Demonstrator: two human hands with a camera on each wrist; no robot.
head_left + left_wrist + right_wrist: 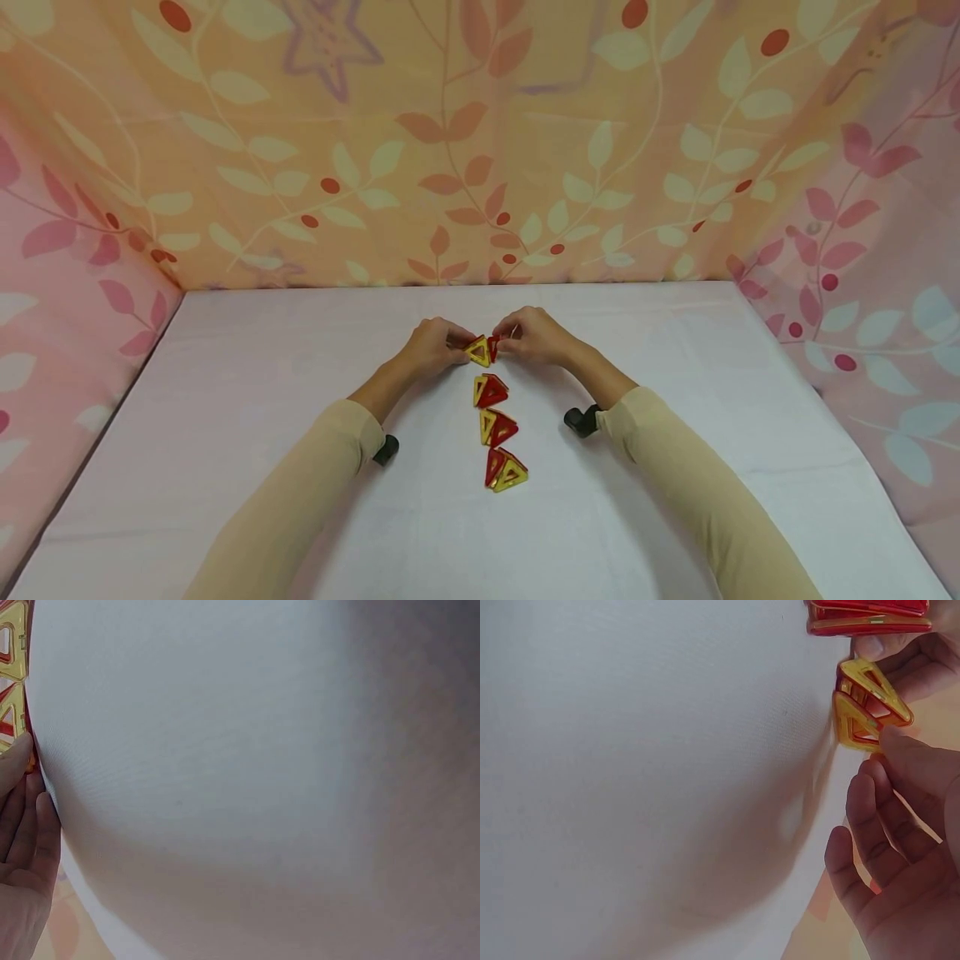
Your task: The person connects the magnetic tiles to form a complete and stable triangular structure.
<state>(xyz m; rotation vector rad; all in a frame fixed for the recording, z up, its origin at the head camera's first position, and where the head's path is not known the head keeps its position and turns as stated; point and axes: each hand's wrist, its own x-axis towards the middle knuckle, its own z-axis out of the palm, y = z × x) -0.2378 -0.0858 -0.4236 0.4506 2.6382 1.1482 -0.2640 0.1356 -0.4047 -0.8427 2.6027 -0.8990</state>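
At the far end of a column of red and yellow triangular magnetic tiles, both hands meet at a small pyramid [478, 351] of such tiles. My left hand [437, 346] pinches its left side; in the left wrist view the thumb [13, 761] lies against a yellow tile [16, 701]. From the right, my right hand [538, 336] pinches its other side between thumb and index finger. In the right wrist view its remaining fingers [866, 814] are spread loosely, and two tilted yellow-edged tiles [857, 724] show at the fingertips.
Three more tile pyramids stand in a line toward me: one red and yellow pyramid [492, 391], a second pyramid [501, 428] and a nearest pyramid [510, 473]. They rest on a white-covered table [225, 417]. Patterned cloth [450, 150] walls off the back and sides.
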